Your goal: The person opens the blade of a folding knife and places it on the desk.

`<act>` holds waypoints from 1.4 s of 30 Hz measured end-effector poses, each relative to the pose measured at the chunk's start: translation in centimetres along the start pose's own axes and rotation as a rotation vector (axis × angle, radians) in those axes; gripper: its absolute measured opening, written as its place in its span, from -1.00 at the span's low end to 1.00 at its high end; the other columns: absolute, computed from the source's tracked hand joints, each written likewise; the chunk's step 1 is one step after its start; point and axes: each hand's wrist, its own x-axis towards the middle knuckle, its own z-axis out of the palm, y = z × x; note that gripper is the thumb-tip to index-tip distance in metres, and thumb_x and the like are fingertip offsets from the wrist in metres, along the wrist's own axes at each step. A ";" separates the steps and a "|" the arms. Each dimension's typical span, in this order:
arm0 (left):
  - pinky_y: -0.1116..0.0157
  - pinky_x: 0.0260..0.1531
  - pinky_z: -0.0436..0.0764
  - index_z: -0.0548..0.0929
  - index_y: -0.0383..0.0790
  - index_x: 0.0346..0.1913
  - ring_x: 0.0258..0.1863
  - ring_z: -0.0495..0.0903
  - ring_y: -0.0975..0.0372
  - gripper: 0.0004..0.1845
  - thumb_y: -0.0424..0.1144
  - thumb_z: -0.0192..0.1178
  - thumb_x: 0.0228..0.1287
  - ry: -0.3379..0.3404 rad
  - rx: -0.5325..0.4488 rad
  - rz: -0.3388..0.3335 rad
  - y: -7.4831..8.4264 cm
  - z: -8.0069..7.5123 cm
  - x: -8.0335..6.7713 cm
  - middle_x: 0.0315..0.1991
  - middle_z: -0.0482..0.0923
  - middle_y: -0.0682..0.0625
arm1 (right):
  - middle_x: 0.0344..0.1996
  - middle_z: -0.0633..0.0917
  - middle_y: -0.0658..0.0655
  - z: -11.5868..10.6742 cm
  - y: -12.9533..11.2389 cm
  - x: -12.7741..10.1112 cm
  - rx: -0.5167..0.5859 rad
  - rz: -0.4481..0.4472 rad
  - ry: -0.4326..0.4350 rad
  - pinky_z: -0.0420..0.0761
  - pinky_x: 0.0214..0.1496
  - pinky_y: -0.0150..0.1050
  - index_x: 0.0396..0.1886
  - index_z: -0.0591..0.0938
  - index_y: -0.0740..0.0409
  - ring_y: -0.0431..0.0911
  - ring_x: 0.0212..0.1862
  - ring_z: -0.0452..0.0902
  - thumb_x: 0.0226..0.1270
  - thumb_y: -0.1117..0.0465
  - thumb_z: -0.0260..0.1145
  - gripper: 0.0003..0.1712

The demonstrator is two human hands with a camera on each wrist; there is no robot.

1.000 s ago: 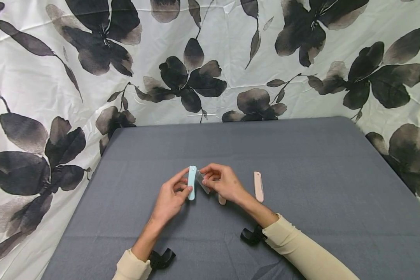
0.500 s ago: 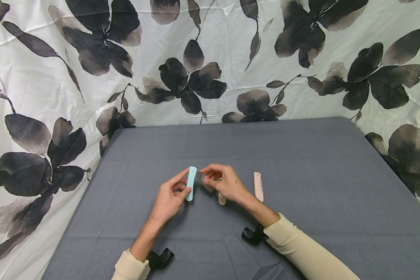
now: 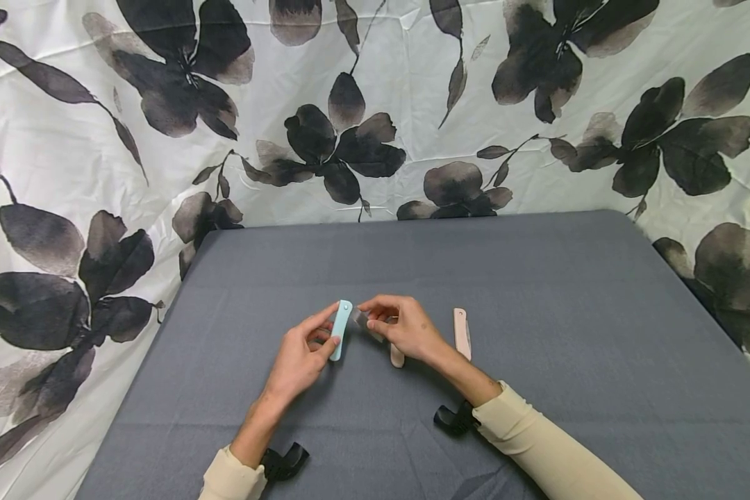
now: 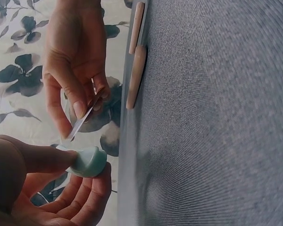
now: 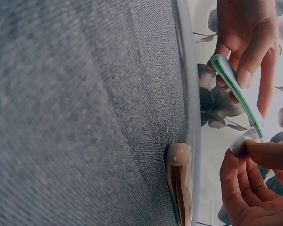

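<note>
The left hand (image 3: 300, 354) holds a pale blue folding knife (image 3: 340, 329) above the grey table (image 3: 537, 292), near the middle of its front half. Thumb and forefinger are curled round the blue handle, which stands nearly upright with its pivot end at the top. In the left wrist view the rounded end of the handle sits between the thumb and the curled fingers (image 4: 80, 200).

The right hand (image 3: 403, 328) pinches the knife's blade (image 3: 364, 321) between thumb and forefinger. The blade is partly swung out from the handle, angled away to the right of the pivot. In the right wrist view the blade tip is gripped at the fingertips (image 5: 269, 155), and the handle's slot faces the camera.

Two pink folding knives lie flat on the table, both folded. One pink knife (image 3: 396, 355) lies just below the right hand, partly hidden by it. The second pink knife (image 3: 461, 334) lies to the right of that hand, close by but apart from it.

Both forearms wear cream sleeves (image 3: 537, 444) with a black strap mount at each wrist. A white cloth printed with dark flowers (image 3: 344, 139) hangs behind and beside the table.
</note>
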 end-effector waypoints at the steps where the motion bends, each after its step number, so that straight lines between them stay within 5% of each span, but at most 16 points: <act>1: 0.40 -0.26 0.67 0.57 -0.02 0.44 -0.21 0.66 0.17 -0.36 -0.51 0.31 0.33 -0.001 0.003 0.003 0.0 0.0 0.0 -0.03 0.66 -0.21 | -0.20 0.79 0.28 0.0 -0.1 0.0 -0.002 0.003 0.000 0.67 -0.21 -0.36 0.02 0.78 0.26 -0.15 -0.23 0.65 0.38 0.44 0.38 -0.75; 26: 0.36 -0.23 0.70 0.58 0.06 0.43 -0.17 0.67 0.14 -0.36 -0.51 0.30 0.35 -0.027 0.146 0.062 -0.6 -1.1 -0.6 -0.09 0.67 -0.14 | -0.24 0.78 0.09 0.5 -0.1 -0.7 -0.116 -0.027 0.013 0.66 -0.22 -0.30 0.03 0.81 0.04 -0.15 -0.26 0.64 0.41 0.38 0.37 -0.71; 42: 0.37 -0.22 0.62 0.63 0.11 0.38 -0.15 0.62 0.20 -0.34 -0.55 0.31 0.30 -0.019 0.263 0.122 -0.7 -1.6 -0.6 -0.12 0.70 -0.05 | -0.19 0.78 0.08 0.7 -0.1 -0.9 -0.180 -0.118 0.034 0.69 -0.19 -0.31 0.01 0.82 0.06 -0.14 -0.26 0.66 0.38 0.43 0.39 -0.70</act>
